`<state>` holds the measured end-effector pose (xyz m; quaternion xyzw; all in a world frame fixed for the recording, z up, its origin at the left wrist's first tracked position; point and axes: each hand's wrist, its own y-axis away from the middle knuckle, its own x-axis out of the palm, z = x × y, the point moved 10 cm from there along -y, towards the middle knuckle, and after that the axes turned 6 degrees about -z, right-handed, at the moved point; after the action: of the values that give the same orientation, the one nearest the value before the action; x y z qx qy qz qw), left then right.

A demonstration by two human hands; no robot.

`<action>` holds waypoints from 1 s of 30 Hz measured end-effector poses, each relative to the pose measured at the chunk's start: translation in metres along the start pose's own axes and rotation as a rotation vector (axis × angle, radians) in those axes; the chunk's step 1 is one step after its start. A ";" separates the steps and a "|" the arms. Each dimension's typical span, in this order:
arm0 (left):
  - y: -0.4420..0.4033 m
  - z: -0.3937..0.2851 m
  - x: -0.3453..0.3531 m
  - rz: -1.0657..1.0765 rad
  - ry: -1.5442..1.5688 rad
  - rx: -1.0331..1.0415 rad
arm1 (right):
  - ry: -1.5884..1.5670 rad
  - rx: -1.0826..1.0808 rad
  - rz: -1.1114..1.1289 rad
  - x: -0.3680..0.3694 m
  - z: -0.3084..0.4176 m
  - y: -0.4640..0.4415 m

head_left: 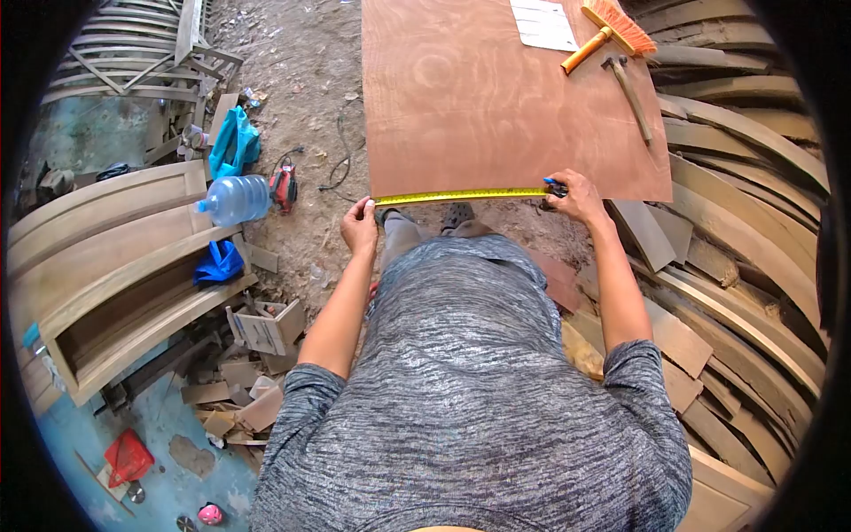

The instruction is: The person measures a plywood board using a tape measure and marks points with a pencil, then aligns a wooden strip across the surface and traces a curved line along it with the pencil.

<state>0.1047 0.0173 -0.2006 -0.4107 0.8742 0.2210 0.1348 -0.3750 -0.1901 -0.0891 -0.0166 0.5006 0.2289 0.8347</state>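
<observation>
Your shirt (470, 381) is nearest; beyond it, the tape (461, 194) lies along the near edge of the board (496, 115), your left hand (360, 227) pinching its end, your right hand (581, 199) closed round its case (556, 189). It's probably light, springy, easily kinked; hold both ends.

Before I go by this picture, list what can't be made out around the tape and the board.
Yellow tape: head view; its figures are too small to read.
Tape case: head view; mostly covered by the right hand.
Board: head view; its far end is cut off by the top edge.
White sheet: head view; any marks are too small to read.
</observation>
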 end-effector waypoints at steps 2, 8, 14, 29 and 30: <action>0.002 0.000 0.000 -0.010 0.014 -0.014 | -0.007 0.010 -0.023 -0.008 -0.010 0.002; 0.001 -0.005 0.003 -0.016 0.058 -0.022 | 0.047 0.136 -0.064 -0.023 -0.050 0.011; 0.004 -0.012 0.002 0.003 0.046 -0.025 | 0.068 0.170 -0.062 -0.024 -0.065 0.015; 0.004 -0.016 0.001 0.017 0.002 0.015 | 0.096 0.152 -0.061 -0.028 -0.071 0.010; 0.003 -0.016 0.000 0.016 -0.009 0.018 | 0.095 0.160 -0.057 -0.029 -0.069 0.010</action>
<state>0.1015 0.0107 -0.1862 -0.4013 0.8789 0.2161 0.1408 -0.4479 -0.2095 -0.0970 0.0250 0.5555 0.1630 0.8150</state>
